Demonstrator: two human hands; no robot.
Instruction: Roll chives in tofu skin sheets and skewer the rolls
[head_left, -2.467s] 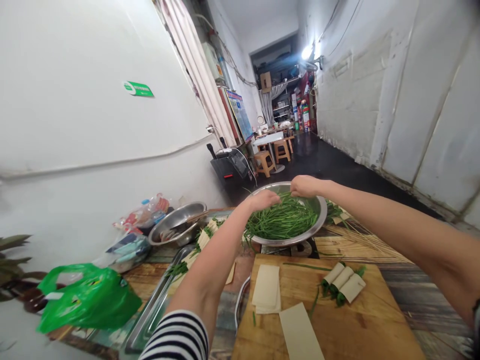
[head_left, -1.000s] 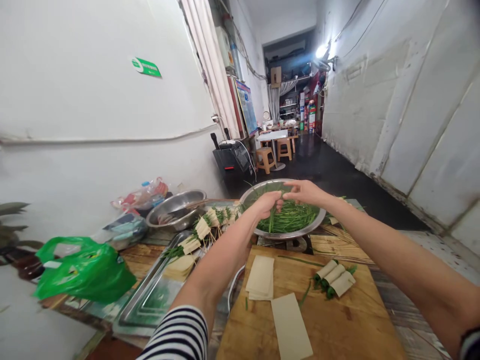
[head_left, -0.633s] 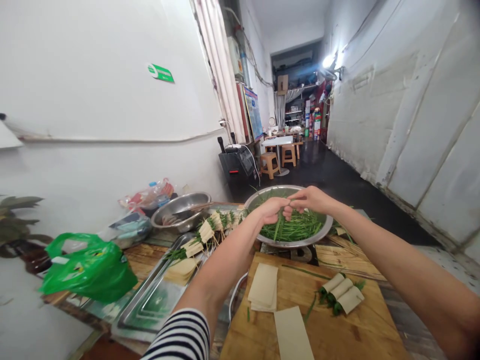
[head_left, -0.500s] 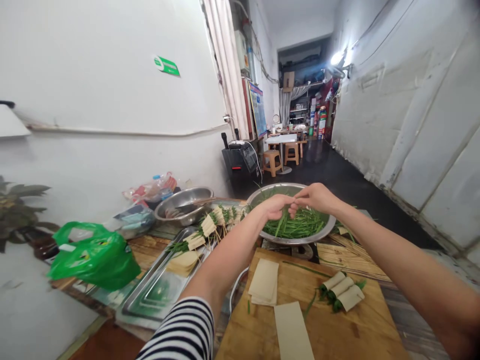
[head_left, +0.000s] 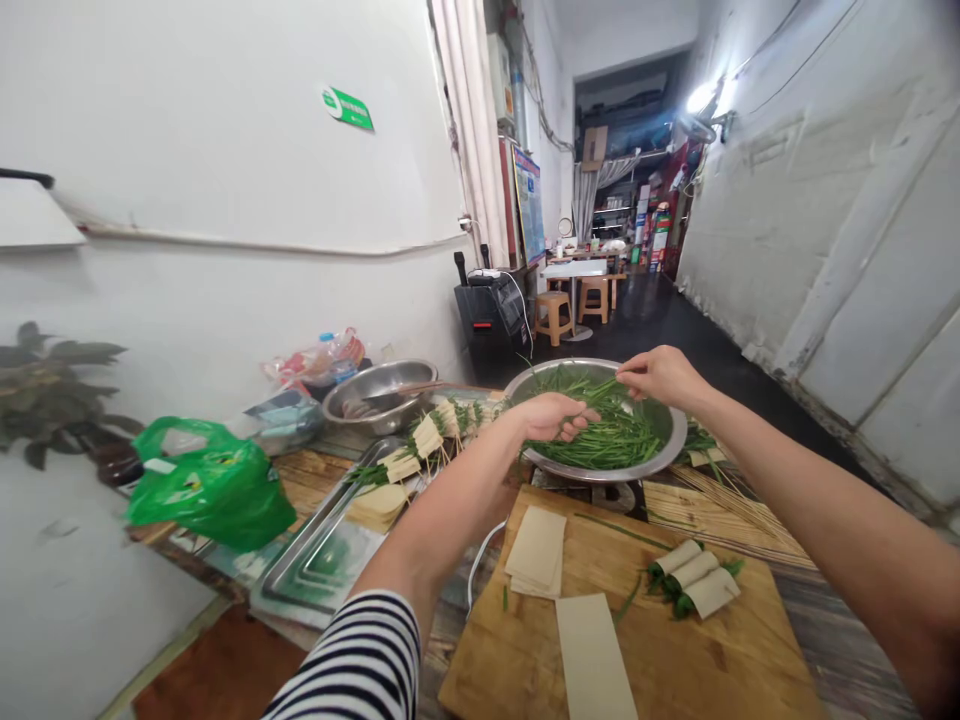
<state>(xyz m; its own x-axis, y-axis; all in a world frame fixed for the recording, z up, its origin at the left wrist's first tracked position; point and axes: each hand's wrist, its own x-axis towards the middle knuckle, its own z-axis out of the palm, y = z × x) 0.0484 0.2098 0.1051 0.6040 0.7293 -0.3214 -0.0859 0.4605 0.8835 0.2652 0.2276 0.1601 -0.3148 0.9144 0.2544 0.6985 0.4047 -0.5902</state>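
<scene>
A steel bowl heaped with long green chives stands behind the cutting board. My left hand, palm turned up, is over the bowl's left part with its fingers curled around some chives. At the bowl's right rim my right hand pinches the ends of chive stalks between thumb and fingertips. On the board lie a small stack of tofu sheets, a single tofu sheet and several tofu rolls filled with greens.
To the left, a metal tray bears skewered rolls and stacked sheets. A second steel bowl, a green plastic bag and other bags stand near the wall. Wooden skewers lie right of the bowl.
My hands, close together over the bowl before, are now apart: the right has moved right, the left stays low over the chives. The view has shifted slightly.
</scene>
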